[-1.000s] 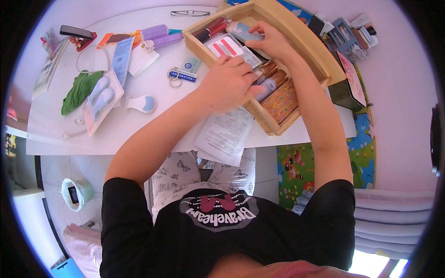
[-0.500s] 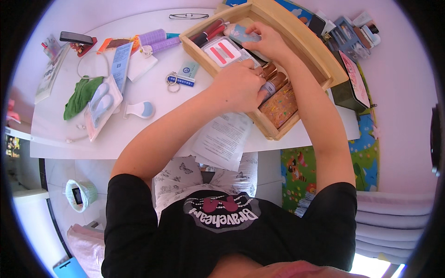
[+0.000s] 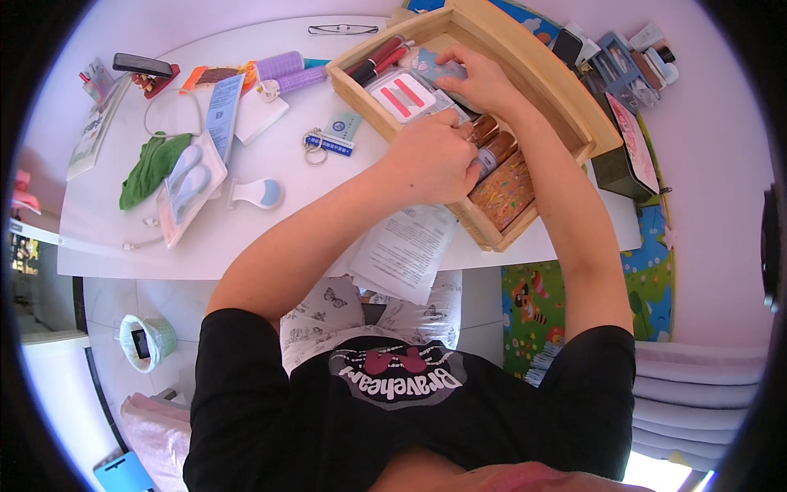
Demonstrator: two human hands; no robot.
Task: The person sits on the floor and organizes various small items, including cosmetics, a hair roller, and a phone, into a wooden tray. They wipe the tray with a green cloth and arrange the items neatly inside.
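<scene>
A pale wooden drawer (image 3: 482, 238) lies at an angle across the right part of the white table. My right hand (image 3: 484, 80) reaches into its far part, fingers bent over a light blue patterned case (image 3: 424, 62). At the drawer's near side, my left hand (image 3: 434, 156) has its fingers curled down inside; what they grip is hidden. Next to them are brown-capped bottles (image 3: 498, 152) and a speckled brown box (image 3: 502, 193). A white case with pink bars (image 3: 402, 97) and several pens (image 3: 381, 56) fill the drawer's left end.
Left of the drawer lie a key ring (image 3: 314, 148), purple rolls (image 3: 283, 72), a green cloth (image 3: 152, 172) and a blue-white brush (image 3: 261, 193). Printed papers (image 3: 406, 250) overhang the front edge. A blue organizer (image 3: 619, 66) stands beyond the drawer.
The whole view has shifted slightly to the right. The light blue case under my right hand is turned a little and shows less of its bright face. My left hand stays in nearly the same place.
</scene>
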